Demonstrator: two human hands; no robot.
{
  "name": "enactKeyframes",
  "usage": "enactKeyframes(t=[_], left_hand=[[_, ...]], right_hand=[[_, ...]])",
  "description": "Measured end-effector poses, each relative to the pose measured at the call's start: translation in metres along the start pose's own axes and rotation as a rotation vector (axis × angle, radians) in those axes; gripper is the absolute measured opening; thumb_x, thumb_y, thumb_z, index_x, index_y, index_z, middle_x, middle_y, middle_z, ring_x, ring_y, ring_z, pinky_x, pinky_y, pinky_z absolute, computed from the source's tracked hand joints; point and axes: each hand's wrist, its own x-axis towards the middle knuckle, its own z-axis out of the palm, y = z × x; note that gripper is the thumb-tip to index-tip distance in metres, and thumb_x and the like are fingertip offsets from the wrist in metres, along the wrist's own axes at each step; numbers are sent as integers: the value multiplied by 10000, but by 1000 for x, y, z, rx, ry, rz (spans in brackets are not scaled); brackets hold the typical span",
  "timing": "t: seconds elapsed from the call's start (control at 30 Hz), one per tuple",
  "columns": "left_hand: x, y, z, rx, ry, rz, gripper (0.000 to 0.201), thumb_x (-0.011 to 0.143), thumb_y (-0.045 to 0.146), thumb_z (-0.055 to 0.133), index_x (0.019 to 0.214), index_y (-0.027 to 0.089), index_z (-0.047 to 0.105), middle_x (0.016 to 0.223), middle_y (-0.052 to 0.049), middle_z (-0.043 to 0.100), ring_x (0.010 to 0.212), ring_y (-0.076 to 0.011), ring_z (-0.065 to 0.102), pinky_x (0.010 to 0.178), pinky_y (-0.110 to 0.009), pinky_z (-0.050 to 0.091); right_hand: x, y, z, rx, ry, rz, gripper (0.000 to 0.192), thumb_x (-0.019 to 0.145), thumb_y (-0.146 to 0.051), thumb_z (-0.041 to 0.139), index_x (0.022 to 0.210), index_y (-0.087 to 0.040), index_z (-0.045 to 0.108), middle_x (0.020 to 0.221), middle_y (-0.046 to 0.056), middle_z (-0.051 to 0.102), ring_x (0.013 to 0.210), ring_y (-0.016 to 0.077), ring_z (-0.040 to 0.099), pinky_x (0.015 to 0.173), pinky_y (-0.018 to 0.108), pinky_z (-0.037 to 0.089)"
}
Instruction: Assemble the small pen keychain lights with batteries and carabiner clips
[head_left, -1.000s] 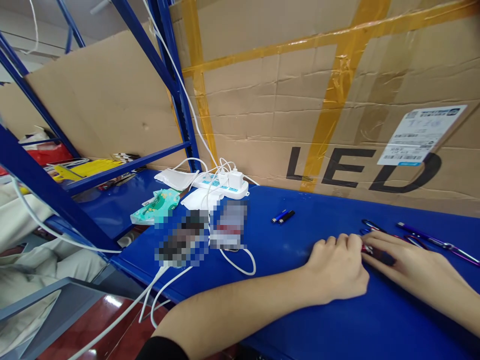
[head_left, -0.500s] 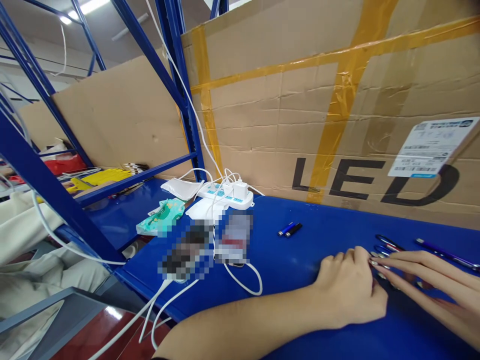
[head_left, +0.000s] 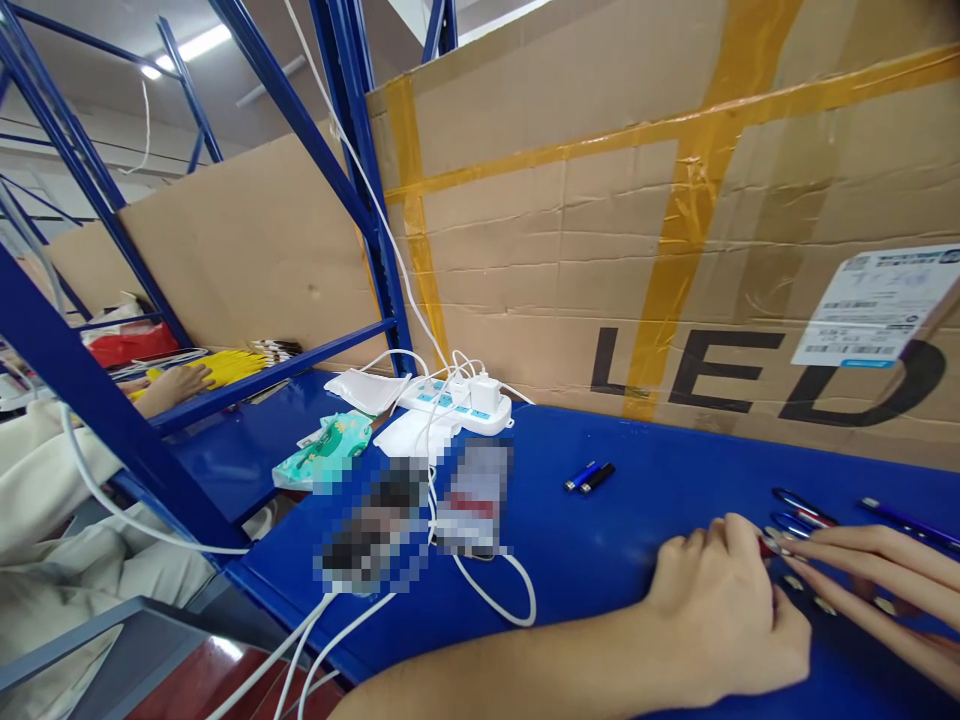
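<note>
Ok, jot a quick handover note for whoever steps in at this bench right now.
Left hand: curled on the blue bench, fingertips pinching the end of a small pen-like piece. Right hand: fingers stretched flat, tips meeting the left hand's at that piece.
More pens lie just behind the hands; two small dark caps sit further left.
Power strip with cables sits by the cardboard box.
Done and left: cannot tell from this view.

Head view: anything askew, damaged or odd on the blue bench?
Mostly cable clutter. White charging cables run from the power strip and droop over the blue bench's front edge. The LED carton behind is creased and heavily taped. Both hands, left hand and right hand, meet over small pen parts. No spill shows.
</note>
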Motion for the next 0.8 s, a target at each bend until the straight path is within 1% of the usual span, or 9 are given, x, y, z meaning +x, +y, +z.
enactKeyframes(t=[0.1,0.17,0.27,0.33,0.4,0.47,0.53,0.63,0.8], left_hand=[[0,0,0,-11,7,-2,289,779,224,450,1044,110,427,998,-159,614,896,-289,607,805,-418,500],[1,-1,0,-22,8,-12,279,778,223,449,1037,124,420,993,-148,613,895,-281,605,806,-412,495],[2,-2,0,-35,22,12,236,773,221,449,995,151,414,956,-118,617,856,-256,611,764,-373,496],[2,-1,-1,-55,40,47,166,785,228,436,942,180,411,896,-73,624,771,-220,618,675,-319,494],[1,0,-2,-68,93,86,45,820,235,398,855,208,408,824,-22,619,711,-183,610,628,-276,469],[1,2,-2,-51,139,112,79,837,219,374,761,215,397,756,8,605,702,-166,604,618,-251,441],[0,4,-3,-35,130,109,92,832,220,384,740,217,398,703,22,595,668,-163,600,583,-239,415],[0,5,-2,-10,94,91,36,802,220,422,767,222,416,691,25,601,650,-173,604,548,-237,388],[2,5,-1,-13,98,28,31,811,214,410,784,227,417,670,39,598,611,-161,602,523,-228,354]], right_hand=[[3,6,-4,-9,-103,-128,256,848,-417,458,1045,-382,618,1033,-11,664,934,227,638,824,355,530],[10,5,-10,-91,-79,-140,240,835,-418,482,1017,-352,625,1034,-8,663,898,221,650,761,322,553],[25,-11,-24,-171,9,-149,200,845,-390,486,901,-292,651,928,4,686,779,185,672,660,258,555],[34,-27,-31,-146,60,-181,192,855,-346,485,829,-258,653,833,0,696,696,149,673,632,220,540],[40,-39,-37,-123,67,-169,179,844,-336,507,809,-240,655,795,-2,696,581,116,647,563,201,522],[42,-48,-39,-100,75,-122,165,843,-314,518,803,-232,655,770,0,690,481,85,591,497,190,498],[42,-53,-41,-75,85,-132,158,848,-296,526,810,-221,659,778,10,689,501,79,590,512,183,494],[42,-57,-42,-78,103,-178,168,863,-272,512,823,-212,665,780,17,693,535,80,607,530,178,492],[45,-61,-43,-51,59,-190,193,884,-241,476,842,-196,659,797,26,686,479,61,565,485,167,473]])
